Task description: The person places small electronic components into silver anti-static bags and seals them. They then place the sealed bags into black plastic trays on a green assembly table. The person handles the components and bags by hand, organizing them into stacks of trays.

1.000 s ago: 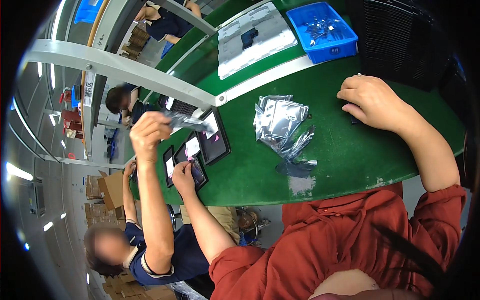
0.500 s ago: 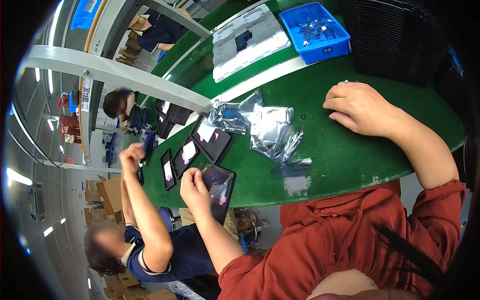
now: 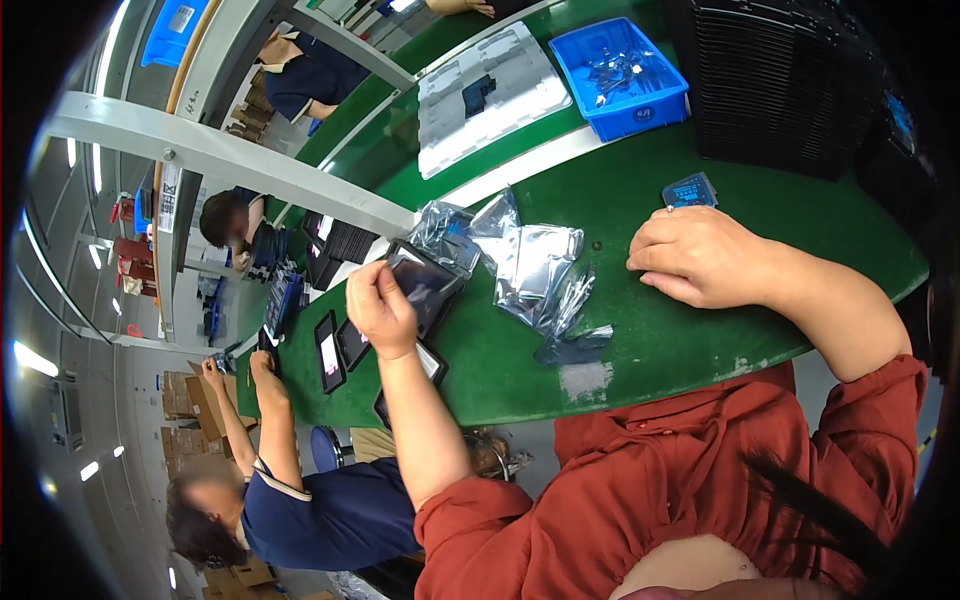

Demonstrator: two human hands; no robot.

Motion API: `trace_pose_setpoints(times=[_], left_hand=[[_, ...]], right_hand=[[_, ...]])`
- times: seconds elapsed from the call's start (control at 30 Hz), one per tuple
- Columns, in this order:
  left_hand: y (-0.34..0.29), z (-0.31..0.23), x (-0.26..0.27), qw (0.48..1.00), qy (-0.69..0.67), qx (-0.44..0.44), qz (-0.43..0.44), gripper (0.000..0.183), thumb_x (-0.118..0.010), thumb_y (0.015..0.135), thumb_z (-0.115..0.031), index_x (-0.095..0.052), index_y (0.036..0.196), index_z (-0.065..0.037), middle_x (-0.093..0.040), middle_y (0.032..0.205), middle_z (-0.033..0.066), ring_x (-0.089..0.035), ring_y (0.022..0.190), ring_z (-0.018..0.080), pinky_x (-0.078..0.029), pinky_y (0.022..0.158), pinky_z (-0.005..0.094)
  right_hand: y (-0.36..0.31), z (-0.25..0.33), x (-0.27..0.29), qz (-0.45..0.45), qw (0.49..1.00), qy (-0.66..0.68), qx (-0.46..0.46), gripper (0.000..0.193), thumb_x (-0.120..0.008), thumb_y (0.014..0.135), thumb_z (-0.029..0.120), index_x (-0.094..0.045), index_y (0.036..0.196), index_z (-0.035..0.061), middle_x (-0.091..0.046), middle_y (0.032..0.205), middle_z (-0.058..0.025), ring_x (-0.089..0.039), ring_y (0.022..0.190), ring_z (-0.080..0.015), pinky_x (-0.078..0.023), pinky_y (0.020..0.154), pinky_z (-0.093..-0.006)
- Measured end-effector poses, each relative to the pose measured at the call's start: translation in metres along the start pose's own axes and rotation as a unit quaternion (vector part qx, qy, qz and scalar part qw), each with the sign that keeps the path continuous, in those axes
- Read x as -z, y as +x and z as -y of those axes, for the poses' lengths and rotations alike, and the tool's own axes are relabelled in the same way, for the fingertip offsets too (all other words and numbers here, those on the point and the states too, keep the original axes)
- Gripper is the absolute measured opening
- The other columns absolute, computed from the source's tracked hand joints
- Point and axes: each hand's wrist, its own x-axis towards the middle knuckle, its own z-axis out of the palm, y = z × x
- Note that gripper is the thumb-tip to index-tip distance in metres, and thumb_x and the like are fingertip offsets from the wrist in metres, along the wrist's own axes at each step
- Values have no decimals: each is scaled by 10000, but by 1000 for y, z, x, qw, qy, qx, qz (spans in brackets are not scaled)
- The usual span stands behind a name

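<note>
My left hand [image 3: 382, 312] is raised over the black trays, its fingers closed at the edge of a glossy, dark, sheet-like thing [image 3: 420, 278]. What exactly is pinched there cannot be made out. Behind my left forearm another black tray [image 3: 431, 364] shows some white inside. My right hand [image 3: 700, 258] rests on the green table with fingers curled together; whatever is under them is hidden. Just beyond its knuckles lies a small dark piece with blue markings [image 3: 688, 190]. Between my hands are crumpled silvery plastic bags [image 3: 540, 262].
A blue bin [image 3: 640, 118] of small clear pieces stands at the back, beside a white moulded tray [image 3: 500, 60]. Tall black stacked trays [image 3: 775, 85] rise at back right. A metal post [image 3: 300, 180] crosses at left, where a co-worker [image 3: 310, 510] sits close by.
My left hand has moved away from me with the glossy sheet. My right hand has drawn slightly nearer, and the blue-marked piece now shows beyond it. The co-worker's arms have lowered.
</note>
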Motion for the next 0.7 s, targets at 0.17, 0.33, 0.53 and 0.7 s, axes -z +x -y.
trace_pose_setpoints(times=[0.17, 0.33, 0.53, 0.7], left_hand=[[-29, 105, 20, 993, 114, 27, 24, 72, -554, 863, -48, -584, 896, 8, -592, 815, 149, -577, 744, 327, -462, 677, 386], [-16, 120, 28, 980, 142, 112, -84, 129, -548, 888, -86, -595, 938, 24, -633, 904, 160, -611, 808, 319, -487, 739, 368], [48, -66, 1, 990, -68, 89, 79, 108, -569, 872, -86, -604, 935, -5, -631, 857, 135, -615, 750, 299, -485, 678, 374], [61, -159, -12, 950, -164, 37, 264, 88, -593, 851, -53, -628, 924, -19, -583, 757, 130, -586, 675, 281, -461, 616, 347]], right_hand=[[4, -6, -9, 0, 999, 30, 12, 102, -654, 769, 90, -658, 843, 20, -614, 849, -97, -613, 800, -281, -498, 743, -386], [13, -6, -17, -52, 998, 36, 13, 112, -648, 771, 74, -646, 870, 19, -624, 859, -95, -619, 811, -276, -497, 740, -387], [18, 13, -6, -161, 985, 58, -4, 228, -647, 787, 61, -599, 1003, 8, -617, 864, -103, -615, 780, -263, -501, 711, -352], [21, 28, 4, -175, 965, 181, -78, 259, -658, 805, 113, -581, 1027, 4, -608, 887, -97, -608, 745, -206, -503, 642, -302]])
